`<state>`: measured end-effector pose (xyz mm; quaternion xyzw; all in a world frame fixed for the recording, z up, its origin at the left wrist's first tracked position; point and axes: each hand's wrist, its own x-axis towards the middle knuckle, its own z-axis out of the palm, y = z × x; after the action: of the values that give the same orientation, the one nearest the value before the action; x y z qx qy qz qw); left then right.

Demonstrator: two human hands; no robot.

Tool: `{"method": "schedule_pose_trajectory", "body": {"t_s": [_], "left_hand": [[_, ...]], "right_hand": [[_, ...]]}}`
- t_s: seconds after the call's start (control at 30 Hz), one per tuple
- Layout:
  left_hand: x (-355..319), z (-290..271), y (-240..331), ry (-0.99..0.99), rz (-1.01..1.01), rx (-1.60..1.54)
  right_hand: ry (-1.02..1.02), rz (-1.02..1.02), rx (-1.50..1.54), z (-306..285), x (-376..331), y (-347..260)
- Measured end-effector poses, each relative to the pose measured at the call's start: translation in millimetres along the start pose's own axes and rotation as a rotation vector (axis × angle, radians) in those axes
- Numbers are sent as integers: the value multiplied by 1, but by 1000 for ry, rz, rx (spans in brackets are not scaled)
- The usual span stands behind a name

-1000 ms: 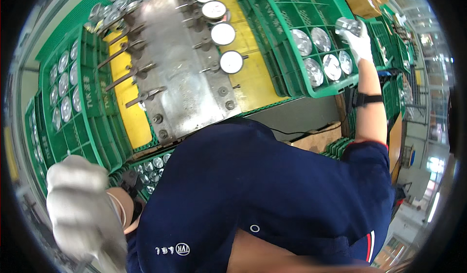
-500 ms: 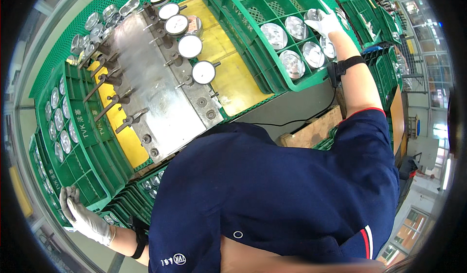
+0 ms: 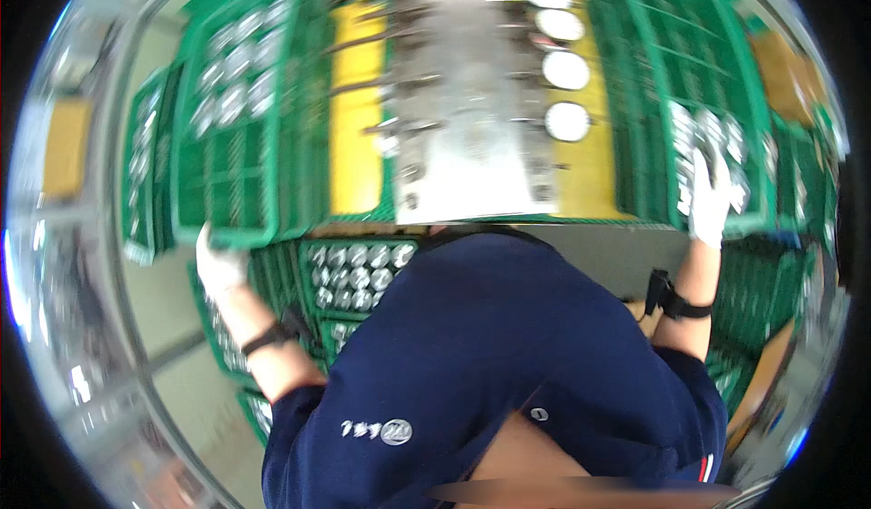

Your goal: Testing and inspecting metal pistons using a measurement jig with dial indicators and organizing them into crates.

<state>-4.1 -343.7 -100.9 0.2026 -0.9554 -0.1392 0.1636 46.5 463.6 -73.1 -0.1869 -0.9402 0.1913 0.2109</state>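
Note:
My left hand, in a white glove, is at the near-left corner of the left green crate. Its fingers look stretched out with nothing visible in them; whether they touch the rim is unclear. Inside that crate, silver metal pistons fill the far compartments. My right hand, also gloved in white, reaches into the right green crate, among shiny pistons in its near part. Two fingers point forward over them. Motion blur hides whether they grip a piston.
Between the crates lies a metal plate fixture with several dial gauges along its right side and levers on its left. Yellow strips flank it. A lower crate of small metal parts sits under the bench edge. More crates stand at right.
The view has swung, so the fixture now stands upright in the middle. My right hand remains at the right crate's pistons, farther toward its near end. My left hand is nearer the left crate's corner.

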Motion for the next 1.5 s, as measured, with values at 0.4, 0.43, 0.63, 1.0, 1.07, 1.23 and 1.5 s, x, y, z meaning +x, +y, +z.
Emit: {"method": "schedule_pose_trajectory", "body": {"t_s": [0.4,0.43,0.63,1.0,1.07,1.23,1.5], "left_hand": [[-49,-97,-62,-62,-790,-1105],[-56,-91,-96,-96,-792,-966],[7,-111,23,-18,147,168],[93,-1,129,-594,583,656],[96,-5,137,-654,547,615],[90,-45,143,-674,508,401],[-8,-103,233,-176,777,-180]], "right_hand": [[-39,-404,-151,21,-14,-56],[-13,-411,-164,24,-12,-54],[23,-393,-4,26,-5,-68],[-70,-437,489,27,-21,-162],[-83,-398,533,32,-29,-151],[-102,-307,588,30,-32,-138],[-133,-259,715,39,-20,-138]]}}
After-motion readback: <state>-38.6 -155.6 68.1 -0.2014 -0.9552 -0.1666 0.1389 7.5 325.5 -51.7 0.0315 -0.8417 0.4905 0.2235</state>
